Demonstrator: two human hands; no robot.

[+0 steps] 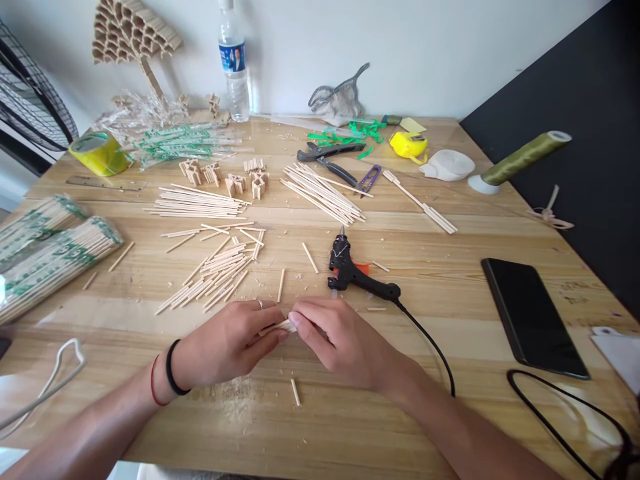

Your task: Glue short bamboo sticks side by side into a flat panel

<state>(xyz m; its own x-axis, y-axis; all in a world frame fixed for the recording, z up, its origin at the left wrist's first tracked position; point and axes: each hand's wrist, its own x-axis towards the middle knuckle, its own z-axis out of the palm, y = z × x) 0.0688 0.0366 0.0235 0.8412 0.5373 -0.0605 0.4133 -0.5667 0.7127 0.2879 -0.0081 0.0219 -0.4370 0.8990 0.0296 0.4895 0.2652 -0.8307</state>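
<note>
Near the front of the table, my left hand (240,337) and my right hand (340,337) meet, both closed on a small bundle of short wooden sticks (280,327). The fingers cover most of the bundle, so its full shape is hidden. Just beyond my right hand lies a black glue gun (350,270), its nozzle pointing away from me. Cut short sticks (215,273) are heaped past my left hand. One loose piece (296,392) rests on the wood closer to me, beside some sawdust.
Longer sticks (325,193), pliers (333,163), purple snips (369,180) and glued star-shaped pieces (235,183) lie further back. Packaged sticks (60,260) are at left, a phone (534,317) at right. A water bottle (235,80) stands by the wall. The glue gun's cord (430,340) curves rightward.
</note>
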